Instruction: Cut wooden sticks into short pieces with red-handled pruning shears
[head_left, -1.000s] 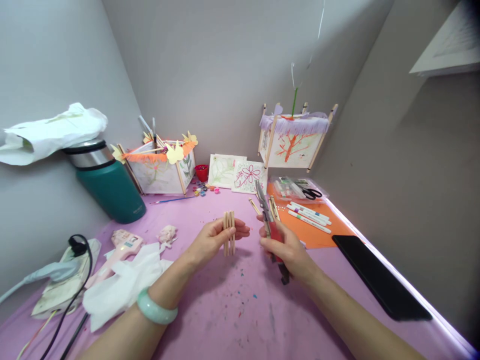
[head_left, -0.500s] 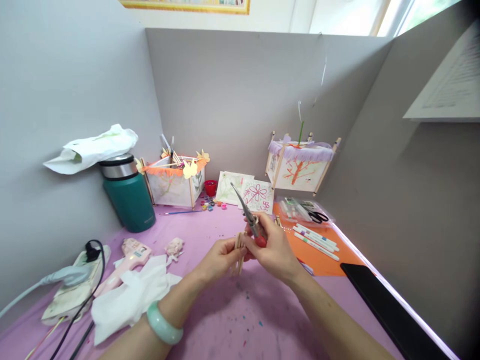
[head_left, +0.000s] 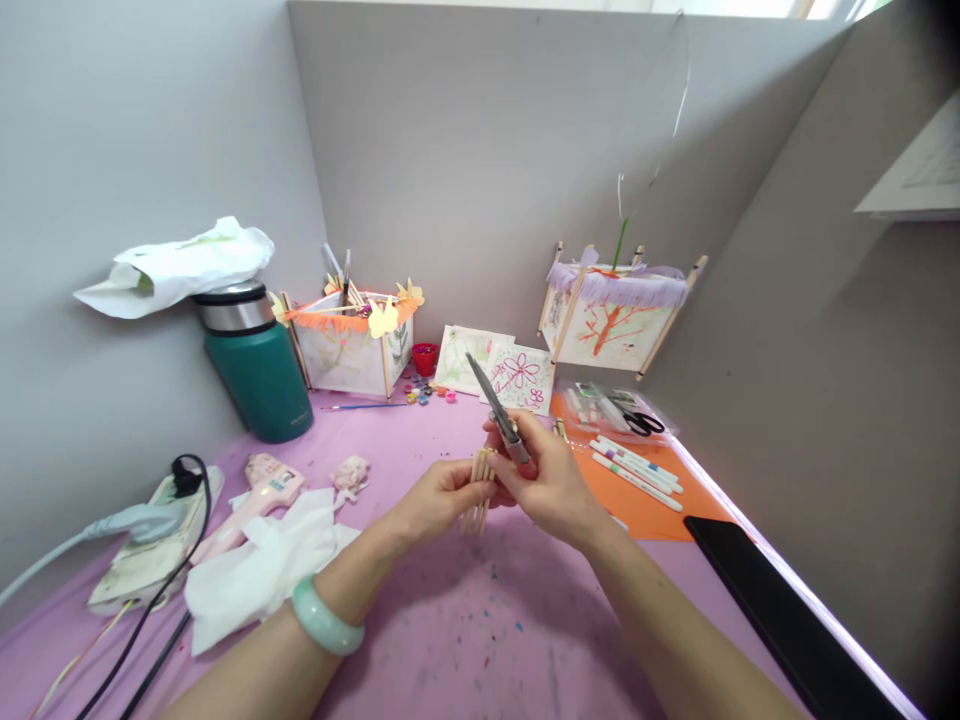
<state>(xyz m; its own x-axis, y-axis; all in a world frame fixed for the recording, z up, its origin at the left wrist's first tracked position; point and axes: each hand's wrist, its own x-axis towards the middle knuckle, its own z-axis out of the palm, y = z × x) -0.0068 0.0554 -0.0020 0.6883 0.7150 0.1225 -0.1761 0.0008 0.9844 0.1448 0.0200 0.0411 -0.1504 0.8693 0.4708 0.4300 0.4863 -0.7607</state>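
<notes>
Over the middle of the purple table, my left hand [head_left: 450, 492] is closed around a small bunch of short wooden sticks [head_left: 477, 515], which stand nearly upright between thumb and fingers. My right hand [head_left: 551, 480] is wrapped round long-nose pliers [head_left: 495, 405] with a red handle; their grey jaws point up and away to the left. The right fingertips also touch the top of the sticks. Most of the pliers' handle is hidden in the palm.
At left are a green bottle [head_left: 259, 375], a pink glue gun [head_left: 262, 500], white tissue [head_left: 262, 565] and a power strip [head_left: 150, 550]. Two decorated paper lanterns [head_left: 352, 360] [head_left: 611, 325] are at the back. Marker pens [head_left: 637, 475] lie on orange paper [head_left: 660, 515] at right.
The view has tipped downward a little. The pliers have turned in my right hand so their jaws show a different side. The sticks stay in my left hand, more fanned out.
</notes>
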